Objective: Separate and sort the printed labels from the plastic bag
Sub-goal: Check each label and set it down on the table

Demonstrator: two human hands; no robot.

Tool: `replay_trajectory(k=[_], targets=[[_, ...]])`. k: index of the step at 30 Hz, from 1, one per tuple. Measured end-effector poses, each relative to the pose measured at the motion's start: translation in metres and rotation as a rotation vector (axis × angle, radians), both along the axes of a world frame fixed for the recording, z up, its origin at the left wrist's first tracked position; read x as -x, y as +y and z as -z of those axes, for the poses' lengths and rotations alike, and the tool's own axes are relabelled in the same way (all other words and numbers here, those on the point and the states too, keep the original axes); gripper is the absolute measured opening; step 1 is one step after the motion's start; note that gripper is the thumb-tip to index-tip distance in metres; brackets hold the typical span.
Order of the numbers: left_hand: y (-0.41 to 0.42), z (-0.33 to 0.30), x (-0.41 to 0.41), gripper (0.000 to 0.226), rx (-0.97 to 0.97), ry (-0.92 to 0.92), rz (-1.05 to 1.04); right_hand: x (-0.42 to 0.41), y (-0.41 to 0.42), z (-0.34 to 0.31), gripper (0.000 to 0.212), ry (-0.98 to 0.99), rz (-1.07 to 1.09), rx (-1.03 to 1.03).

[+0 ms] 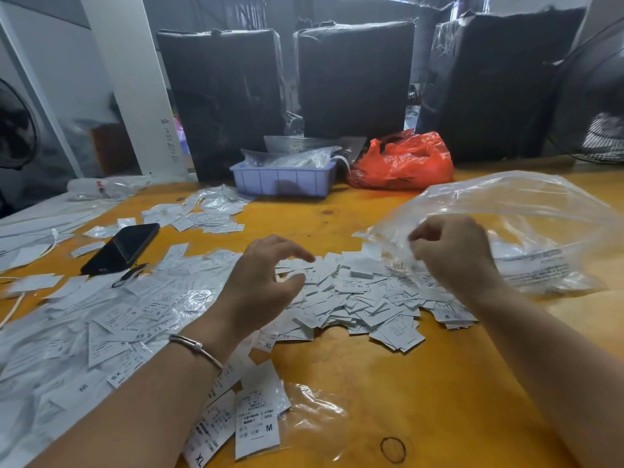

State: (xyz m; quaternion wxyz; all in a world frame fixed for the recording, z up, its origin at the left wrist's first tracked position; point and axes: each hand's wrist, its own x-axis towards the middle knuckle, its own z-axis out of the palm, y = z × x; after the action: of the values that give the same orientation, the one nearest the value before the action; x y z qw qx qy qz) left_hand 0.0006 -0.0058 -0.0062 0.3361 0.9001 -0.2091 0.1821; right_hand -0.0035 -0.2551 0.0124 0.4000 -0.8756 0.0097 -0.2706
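R hand [452, 251] pinches clear bag [526, 211] edge | L hand [266, 282] loose, fingers apart, over label pile [358, 298] | yellow table [422, 383]

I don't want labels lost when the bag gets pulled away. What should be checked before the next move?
1. Right hand has the clear plastic bag pinched: ok.
2. Bag fully emptied: not ok, printed sheets show inside.
3. Left hand free, hovering over the label pile: ok.
4. Pile clear of the table edge: ok.
5. Phone away from the pile: ok.
6. Sizes already separated: not ok, M and XL lie mixed.
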Motion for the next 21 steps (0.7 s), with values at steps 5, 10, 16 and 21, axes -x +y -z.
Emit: replay_trajectory(k=[5, 10, 16, 21], targets=[[-0.003, -0.002, 0.006, 0.087, 0.086, 0.170, 0.268, 0.014, 0.031, 0.005, 0.010, 0.283, -0.580, -0.232], [-0.007, -0.006, 0.008, 0.057, 0.113, 0.147, 0.309, 0.010, 0.034, 0.013, 0.014, 0.328, -0.667, -0.302], [-0.005, -0.010, 0.009, 0.015, 0.114, 0.064, 0.203, 0.005, 0.030, 0.013, 0.015, 0.323, -0.697, -0.532], [-0.003, -0.005, 0.005, 0.009, 0.169, 0.101, 0.127, -0.002, 0.026, 0.024, 0.024, 0.111, -0.361, 0.153]])
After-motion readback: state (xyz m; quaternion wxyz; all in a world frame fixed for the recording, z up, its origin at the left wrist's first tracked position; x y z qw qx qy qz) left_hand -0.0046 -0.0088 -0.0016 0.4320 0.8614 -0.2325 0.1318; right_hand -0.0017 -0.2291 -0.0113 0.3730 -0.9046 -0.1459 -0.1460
